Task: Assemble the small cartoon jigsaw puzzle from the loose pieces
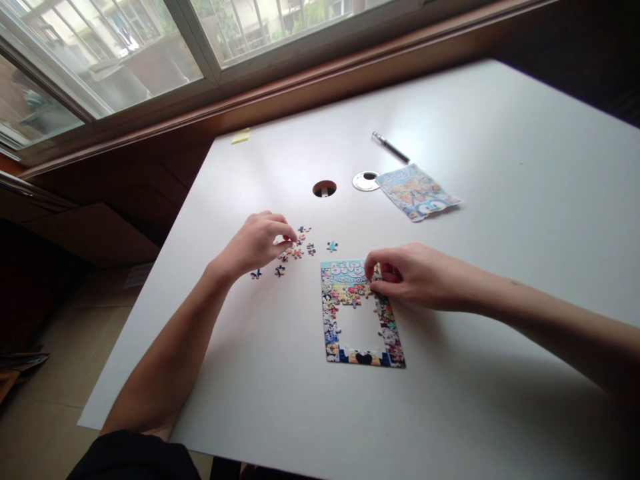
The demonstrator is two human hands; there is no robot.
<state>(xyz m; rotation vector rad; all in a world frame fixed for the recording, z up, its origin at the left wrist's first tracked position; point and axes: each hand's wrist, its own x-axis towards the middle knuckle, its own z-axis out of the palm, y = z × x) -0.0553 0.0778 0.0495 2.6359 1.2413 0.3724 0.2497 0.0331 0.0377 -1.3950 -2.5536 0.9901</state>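
Observation:
A partly assembled jigsaw puzzle (330,333) lies flat on the white table, its picture border joined around a bare middle. My right hand (400,273) is at its upper right part, thumb and forefinger closed on a puzzle piece (368,291) at the inner edge. Left of the puzzle is a loose cluster of puzzle pieces (299,253). Over this cluster my left hand (263,241) is bent in a pinch; whatever is between its fingertips is too small to make out. A blue puzzle piece (332,247) lies apart, between the cluster and the puzzle.
Behind the puzzle lie a printed picture sheet (417,191), a dark pen-like tool (391,147) and a round metal cover (365,181). The table (270,373) has a cable hole (325,189). A yellow sticky note (241,136) is at the far edge, below a window.

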